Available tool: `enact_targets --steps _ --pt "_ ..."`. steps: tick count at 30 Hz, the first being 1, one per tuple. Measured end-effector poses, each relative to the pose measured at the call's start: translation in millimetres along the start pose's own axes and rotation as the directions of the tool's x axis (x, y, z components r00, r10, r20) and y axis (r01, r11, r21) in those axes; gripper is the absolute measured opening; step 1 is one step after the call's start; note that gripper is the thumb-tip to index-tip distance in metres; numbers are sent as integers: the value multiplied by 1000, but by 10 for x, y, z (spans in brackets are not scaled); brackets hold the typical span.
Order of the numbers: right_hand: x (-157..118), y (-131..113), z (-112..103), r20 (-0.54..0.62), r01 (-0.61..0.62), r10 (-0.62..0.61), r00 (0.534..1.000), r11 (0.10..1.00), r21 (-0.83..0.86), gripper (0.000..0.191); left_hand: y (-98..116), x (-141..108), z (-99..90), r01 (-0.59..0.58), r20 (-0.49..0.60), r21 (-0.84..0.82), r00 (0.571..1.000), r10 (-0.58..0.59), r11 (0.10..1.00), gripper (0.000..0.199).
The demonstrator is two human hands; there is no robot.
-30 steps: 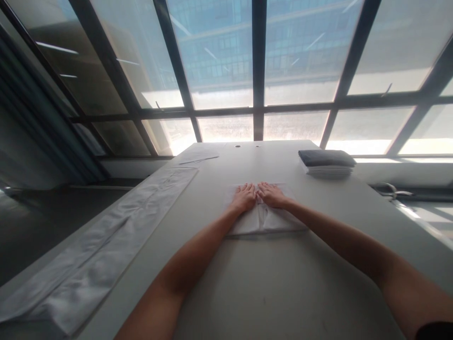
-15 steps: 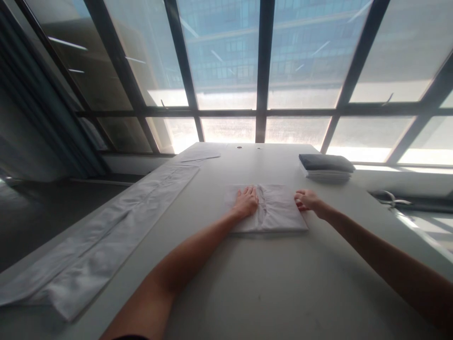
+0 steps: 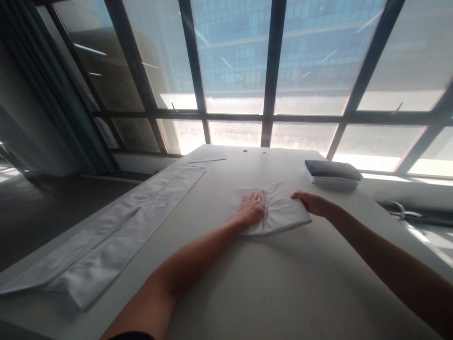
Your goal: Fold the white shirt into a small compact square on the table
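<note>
A folded white cloth (image 3: 281,215) lies on the white table (image 3: 226,283) in front of me. My left hand (image 3: 252,208) rests flat on its left half, fingers stretched out, beside a gathered, wrinkled line down the middle. At the cloth's right edge, my right hand (image 3: 309,201) pinches the fabric between thumb and fingers. That right side is tilted up off the tabletop, while the left part stays down under my palm.
A long white cloth (image 3: 138,222) with creases stretches along the table's left side. At the back right sits a stack of folded cloths (image 3: 332,174), dark on top and white below. Beyond the right edge is a curved metallic object (image 3: 399,211). Large windows stand behind the table.
My right hand has closed on the cloth's right edge and raised it from the table. My left hand stays pressed on the cloth. The whole view has shifted slightly.
</note>
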State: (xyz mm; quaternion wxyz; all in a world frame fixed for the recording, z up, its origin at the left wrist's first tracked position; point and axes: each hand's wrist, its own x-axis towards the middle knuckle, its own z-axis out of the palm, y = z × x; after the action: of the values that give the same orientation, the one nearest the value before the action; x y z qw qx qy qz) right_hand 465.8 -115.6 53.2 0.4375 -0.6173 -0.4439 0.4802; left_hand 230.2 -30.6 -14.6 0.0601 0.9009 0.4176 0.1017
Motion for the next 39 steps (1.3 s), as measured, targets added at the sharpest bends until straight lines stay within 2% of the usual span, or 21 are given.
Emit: enact_targets --steps 3,5,10,15,19,21,23,24,26,28,30,32,34,36,39 --pt "10 -167 104 65 -51 45 997 994 92 20 -9 -54 -61 1 56 -48 998 2 999 59" --pt "15 -267 176 66 -44 38 997 995 89 24 -4 -134 -92 -20 88 -57 996 25 998 60" --pt "34 -505 389 1 -29 29 1000 998 -58 19 24 -346 -124 -99 58 -16 993 100 995 61" --pt "81 -762 680 -49 -1 -10 999 974 -225 13 -44 -555 -222 -88 113 -91 989 98 992 63" --pt "169 -884 932 -34 55 -69 997 949 -311 13 -196 -784 -305 -129 93 -220 984 152 967 62" --pt "224 -919 1068 -3 94 -100 995 944 -317 17 -303 -819 -356 -78 38 -362 994 99 929 58" --pt "273 -947 1221 35 130 -125 992 937 -324 22 -417 -783 -413 29 -8 -567 999 -41 823 52" --pt "292 -957 1305 51 146 -137 989 931 -335 23 -471 -750 -441 85 0 -685 993 -117 724 50" --pt "315 -962 1481 64 161 -147 987 914 -374 22 -563 -684 -488 186 91 -877 970 -228 444 48" --pt "323 -928 1649 84 149 -126 989 905 -400 16 -628 -648 -518 246 203 -956 948 -247 160 50" --pt "334 -842 1773 156 139 -86 984 918 -372 16 -671 -651 -537 268 261 -963 936 -235 -1 54" --pt "366 -713 1823 240 160 -83 967 933 -324 24 -703 -674 -546 278 287 -958 931 -227 -70 56" --pt "429 -562 1790 238 224 -147 960 913 -341 27 -731 -696 -546 293 307 -952 924 -227 -95 52" --pt "521 -416 1695 153 314 -274 949 835 -452 29 -759 -704 -534 308 321 -947 917 -237 -89 40" --pt "675 -228 1530 65 395 -465 883 662 -637 39 -811 -686 -496 334 330 -942 906 -266 -30 27"
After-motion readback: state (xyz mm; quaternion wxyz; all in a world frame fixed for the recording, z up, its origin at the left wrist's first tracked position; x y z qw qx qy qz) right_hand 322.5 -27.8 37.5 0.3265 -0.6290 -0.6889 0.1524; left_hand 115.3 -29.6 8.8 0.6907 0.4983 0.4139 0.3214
